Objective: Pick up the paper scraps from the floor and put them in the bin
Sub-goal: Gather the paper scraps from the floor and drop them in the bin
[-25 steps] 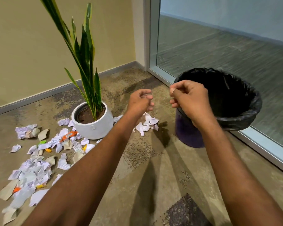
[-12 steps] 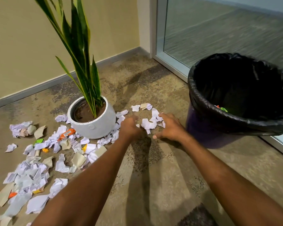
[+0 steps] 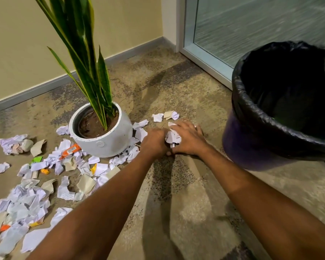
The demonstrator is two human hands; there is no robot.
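Torn white, tan and orange paper scraps litter the mottled brown floor at the left, banked against the round white ceramic plant pot (its stiff green leaves overhang them, so reaching there looks awkward). Just right of the pot, the left hand, fingers curled, presses against a small wad of white paper scraps. The right hand cups it from the other side, fingers bent round it. Together they seem to be raking loose bits into one liftable bundle. The purple bin with a black plastic liner stands near on the right, mouth open to receive it.
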